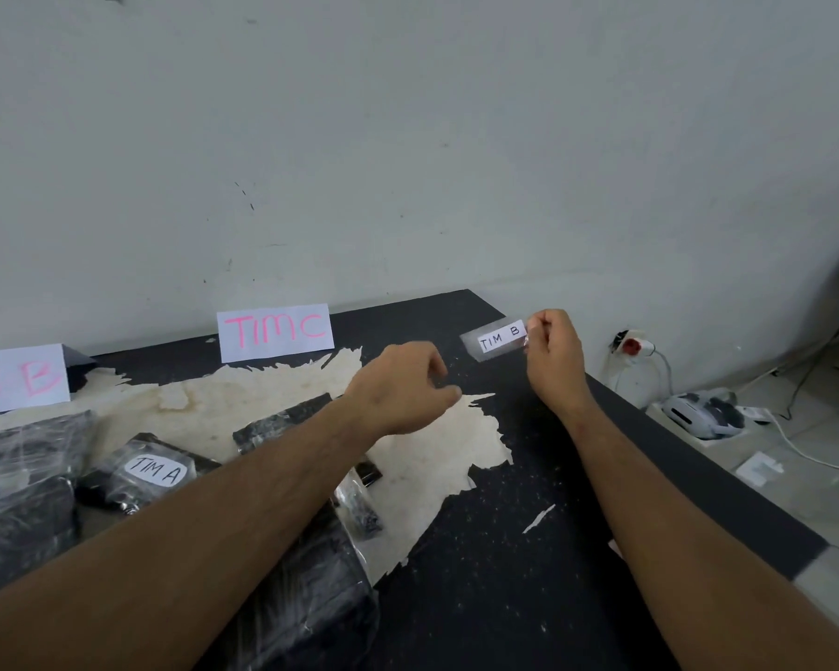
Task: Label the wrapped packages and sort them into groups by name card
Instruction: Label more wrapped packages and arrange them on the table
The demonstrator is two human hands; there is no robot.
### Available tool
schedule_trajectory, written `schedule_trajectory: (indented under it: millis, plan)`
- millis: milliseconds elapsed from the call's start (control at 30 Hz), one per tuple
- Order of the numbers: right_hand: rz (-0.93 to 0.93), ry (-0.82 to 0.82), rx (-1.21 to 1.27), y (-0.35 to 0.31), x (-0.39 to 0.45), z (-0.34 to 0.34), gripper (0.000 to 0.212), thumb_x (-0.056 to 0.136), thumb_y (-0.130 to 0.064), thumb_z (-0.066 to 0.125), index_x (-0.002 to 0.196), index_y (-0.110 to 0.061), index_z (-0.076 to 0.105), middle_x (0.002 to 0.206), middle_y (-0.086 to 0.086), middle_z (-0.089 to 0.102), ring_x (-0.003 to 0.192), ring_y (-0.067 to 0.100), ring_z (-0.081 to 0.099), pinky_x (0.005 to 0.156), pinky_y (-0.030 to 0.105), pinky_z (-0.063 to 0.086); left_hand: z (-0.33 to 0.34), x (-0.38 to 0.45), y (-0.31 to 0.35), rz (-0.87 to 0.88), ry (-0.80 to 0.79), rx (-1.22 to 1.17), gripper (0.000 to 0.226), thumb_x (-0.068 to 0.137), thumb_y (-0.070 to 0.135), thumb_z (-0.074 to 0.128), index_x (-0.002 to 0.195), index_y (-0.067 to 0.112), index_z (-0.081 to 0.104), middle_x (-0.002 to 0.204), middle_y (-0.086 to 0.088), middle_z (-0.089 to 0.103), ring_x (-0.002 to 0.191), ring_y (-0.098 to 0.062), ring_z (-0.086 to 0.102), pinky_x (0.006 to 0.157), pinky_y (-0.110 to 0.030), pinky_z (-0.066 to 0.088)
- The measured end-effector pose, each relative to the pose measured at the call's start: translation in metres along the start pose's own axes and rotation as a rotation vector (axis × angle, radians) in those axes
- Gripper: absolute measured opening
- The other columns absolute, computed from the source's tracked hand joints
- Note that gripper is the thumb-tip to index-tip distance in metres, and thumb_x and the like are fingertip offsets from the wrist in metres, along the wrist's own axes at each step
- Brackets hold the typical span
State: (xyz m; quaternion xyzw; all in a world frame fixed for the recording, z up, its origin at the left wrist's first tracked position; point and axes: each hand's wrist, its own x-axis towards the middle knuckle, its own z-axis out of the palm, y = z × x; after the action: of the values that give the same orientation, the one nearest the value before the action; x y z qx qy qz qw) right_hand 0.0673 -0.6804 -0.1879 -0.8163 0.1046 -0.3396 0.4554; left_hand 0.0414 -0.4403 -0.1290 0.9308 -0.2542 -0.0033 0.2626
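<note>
Pale grey wall runs behind a black speckled tabletop (529,549) whose coating has peeled away in a large cream patch. Against the wall stand two white paper name cards lettered in pink, one reading "TIM C" (275,332) at the far centre and one ending in "B" (18,378) at the far left.

On the near left lie black packages in clear plastic wrap; one of them (139,477) already carries a white oval label reading "TIM A". Another wrapped package (291,598) lies near, mostly hidden under the left forearm, and I cannot tell whether it is labelled.

Above the far right of the table, the right hand (553,365) pinches one end of a strip of clear tape bearing a white "TIM B" slip (500,339), held clear of the surface. The left hand (403,387) hovers just left of it with fingers loosely curled, grasping nothing.

Judging from this, the label has yet to go on a package. The free end of the tape hangs unsupported, so it could curl back and stick to itself or to the fingers, spoiling the adhesive. It could also land on the wrong package, since the "TIM A" ones lie close together.
</note>
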Motion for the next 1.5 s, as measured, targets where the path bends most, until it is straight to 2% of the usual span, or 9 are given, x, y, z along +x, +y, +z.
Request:
schedule_trajectory:
  millis: [167,267,400,500,567,767,900,1233,1500]
  plan:
    - [-0.074,-0.018,0.06,-0.028,-0.02,-0.009,0.016,0.109,-0.027,0.045,0.104,-0.016,0.056,0.091,-0.01,0.061,0.08,0.005,0.059,0.06,0.009,0.046,-0.012,0.004,0.005,-0.073,0.08,-0.236,0.061,0.088,0.052,0.073,0.134,0.02,0.05,0.11,0.008,0.063,0.083,-0.004,0.062,0.058,-0.018,0.043]
    - [-0.088,-0.026,0.113,-0.05,-0.033,-0.018,0.017,0.108,-0.028,0.047,0.105,-0.015,0.058,0.092,0.001,0.066,0.081,0.022,0.062,0.065,0.027,0.051,-0.019,0.001,0.013,-0.098,0.053,-0.302,0.079,0.086,0.051,0.077,0.147,0.019,0.04,0.121,0.005,0.057,0.085,-0.007,0.064,0.054,-0.016,0.045]
    - [-0.084,-0.054,0.25,-0.085,-0.051,-0.03,0.011,0.106,-0.024,0.053,0.107,-0.015,0.059,0.095,-0.001,0.072,0.086,0.009,0.068,0.075,0.023,0.055,-0.033,-0.007,0.022,-0.124,-0.004,-0.558,0.041,0.089,0.035,0.08,0.117,0.012,0.062,0.103,-0.008,0.074,0.089,-0.021,0.073,0.076,-0.04,0.063]
    - [-0.087,-0.096,0.343,-0.108,-0.063,-0.033,0.007,0.103,-0.019,0.059,0.107,-0.013,0.059,0.093,0.0,0.074,0.08,0.002,0.067,0.071,0.015,0.049,-0.05,-0.021,0.026,-0.054,0.018,-0.745,0.013,0.095,0.017,0.074,0.087,0.009,0.068,0.093,-0.016,0.078,0.074,-0.017,0.074,0.067,-0.031,0.064]
    - [-0.082,-0.122,0.353,-0.123,-0.07,-0.033,0.006,0.101,-0.018,0.063,0.106,-0.016,0.059,0.09,-0.004,0.075,0.08,0.004,0.068,0.07,0.017,0.05,-0.063,-0.034,0.023,-0.041,0.04,-0.8,0.011,0.097,0.009,0.07,0.087,0.007,0.067,0.088,-0.012,0.079,0.069,-0.016,0.075,0.058,-0.022,0.058]
    - [-0.102,-0.219,0.365,-0.174,-0.099,-0.021,0.025,0.091,-0.022,0.078,0.115,-0.022,0.07,0.088,-0.009,0.079,0.079,-0.001,0.069,0.068,0.01,0.049,-0.108,-0.086,-0.002,-0.067,0.122,-0.736,0.007,0.099,0.012,0.068,0.097,0.006,0.07,0.085,-0.007,0.08,0.073,-0.017,0.076,0.063,-0.024,0.057]
    - [-0.102,-0.297,0.394,-0.216,-0.118,-0.002,0.015,0.084,-0.022,0.084,0.097,-0.016,0.08,0.084,-0.008,0.079,0.08,0.005,0.074,0.068,0.01,0.052,-0.142,-0.125,-0.033,-0.104,0.176,-0.708,0.014,0.099,0.019,0.068,0.099,0.006,0.072,0.086,-0.005,0.08,0.079,-0.02,0.078,0.074,-0.03,0.058]
    - [-0.195,-0.65,0.404,-0.335,-0.192,0.095,0.01,0.082,-0.02,0.086,0.083,-0.016,0.077,0.075,0.008,0.076,0.061,0.008,0.065,0.054,0.018,0.051,-0.228,-0.266,-0.135,-0.262,0.368,-0.634,0.015,0.096,0.027,0.072,0.091,0.013,0.073,0.084,-0.007,0.08,0.072,-0.019,0.078,0.055,-0.019,0.053]
    - [-0.224,-0.898,0.403,-0.416,-0.273,0.187,0.016,0.08,-0.018,0.088,0.087,-0.008,0.077,0.077,0.014,0.076,0.064,0.012,0.064,0.061,0.023,0.051,-0.274,-0.387,-0.223,-0.435,0.496,-0.52,0.021,0.092,0.034,0.076,0.077,0.02,0.077,0.062,0.001,0.066,0.056,-0.015,0.067,0.049,-0.021,0.05]
